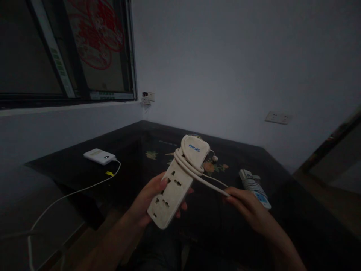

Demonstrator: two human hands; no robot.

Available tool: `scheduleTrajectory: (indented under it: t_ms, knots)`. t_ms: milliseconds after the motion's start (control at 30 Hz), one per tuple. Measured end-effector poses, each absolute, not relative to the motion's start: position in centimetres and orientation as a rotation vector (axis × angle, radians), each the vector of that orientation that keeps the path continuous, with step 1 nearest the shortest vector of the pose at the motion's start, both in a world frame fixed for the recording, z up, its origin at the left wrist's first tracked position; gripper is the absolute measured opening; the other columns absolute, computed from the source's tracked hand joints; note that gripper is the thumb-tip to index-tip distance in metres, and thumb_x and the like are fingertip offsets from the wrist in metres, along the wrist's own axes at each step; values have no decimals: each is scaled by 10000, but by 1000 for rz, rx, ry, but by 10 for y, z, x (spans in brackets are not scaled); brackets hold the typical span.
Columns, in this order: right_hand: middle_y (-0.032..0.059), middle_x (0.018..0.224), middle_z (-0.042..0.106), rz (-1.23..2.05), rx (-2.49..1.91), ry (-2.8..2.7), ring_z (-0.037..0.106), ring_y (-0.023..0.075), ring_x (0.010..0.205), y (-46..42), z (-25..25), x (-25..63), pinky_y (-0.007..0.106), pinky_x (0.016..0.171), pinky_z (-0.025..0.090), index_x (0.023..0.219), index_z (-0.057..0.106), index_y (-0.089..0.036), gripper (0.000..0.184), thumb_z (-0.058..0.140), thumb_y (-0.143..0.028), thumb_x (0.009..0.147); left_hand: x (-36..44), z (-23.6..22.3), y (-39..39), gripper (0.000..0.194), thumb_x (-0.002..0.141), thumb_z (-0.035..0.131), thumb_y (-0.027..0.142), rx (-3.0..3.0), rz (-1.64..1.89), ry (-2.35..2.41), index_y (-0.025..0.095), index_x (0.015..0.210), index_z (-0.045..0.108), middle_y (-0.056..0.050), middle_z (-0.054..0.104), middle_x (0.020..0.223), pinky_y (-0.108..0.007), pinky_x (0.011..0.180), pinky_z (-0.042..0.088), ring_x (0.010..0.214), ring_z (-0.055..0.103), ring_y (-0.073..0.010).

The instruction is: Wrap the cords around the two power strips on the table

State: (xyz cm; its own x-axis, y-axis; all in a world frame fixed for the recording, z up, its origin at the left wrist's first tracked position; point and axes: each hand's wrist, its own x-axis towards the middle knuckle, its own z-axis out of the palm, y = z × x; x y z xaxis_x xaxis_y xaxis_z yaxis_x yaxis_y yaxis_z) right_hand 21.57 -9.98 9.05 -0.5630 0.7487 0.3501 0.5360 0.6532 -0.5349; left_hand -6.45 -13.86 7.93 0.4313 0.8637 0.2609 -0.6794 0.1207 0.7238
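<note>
A white power strip marked PHILIPS is held up, tilted, above the dark table. My left hand wraps around its lower half, thumb on the socket face and fingertips showing past the far edge. The strip's white cord is looped around its upper part. From there the cord runs right to my right hand, whose thumb and fingers are closed on it. Just beyond my right hand, a second power strip lies on the table with its cord wound around it.
On the left of the dark table lies a white power bank with a thin cable trailing off the edge. A yellow scrap is beside it. Wall sockets and a window are behind.
</note>
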Motion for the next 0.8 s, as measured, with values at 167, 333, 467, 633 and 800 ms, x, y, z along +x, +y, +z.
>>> scheduleTrajectory:
  t_ms: [167, 333, 467, 633, 800]
  knots:
    - [45, 778, 677, 465, -961, -2279, 624, 179, 717, -97, 92, 206, 258, 646, 462, 854, 632, -205, 227, 452, -322, 931, -63, 76, -140, 358, 860, 559, 389, 836, 1078, 157, 160, 1135, 575, -140, 706, 1020, -286, 558, 578, 732, 704, -224]
    - [46, 768, 670, 452, -880, -2234, 615, 165, 686, -99, 80, 191, 251, 624, 444, 884, 629, -200, 234, 424, -299, 939, -56, 69, -142, 374, 868, 526, 423, 728, 966, 45, 171, 1131, 609, -127, 711, 1031, -266, 552, 545, 726, 696, -208]
    - [19, 651, 619, 520, -790, -2173, 563, 146, 598, -88, 78, 186, 245, 578, 403, 754, 632, -187, 329, 455, -412, 917, -55, 63, -146, 431, 819, 539, 488, 675, 816, 30, 131, 1033, 649, -128, 718, 976, -254, 477, 490, 643, 669, -202]
    - [-24, 508, 494, 919, -623, -2175, 445, 113, 503, -61, 90, 179, 230, 509, 337, 555, 578, -166, 532, 536, -647, 780, -61, 49, -146, 602, 746, 486, 633, 726, 580, 80, 73, 868, 669, -131, 679, 649, -233, 373, 385, 484, 597, -200]
    - [-39, 533, 516, 1274, -558, -2190, 448, 98, 508, -41, 94, 184, 215, 510, 348, 581, 601, -159, 469, 675, -613, 672, -73, 38, -138, 700, 704, 393, 750, 831, 415, 32, 117, 755, 689, -73, 543, 422, -243, 307, 351, 312, 468, -163]
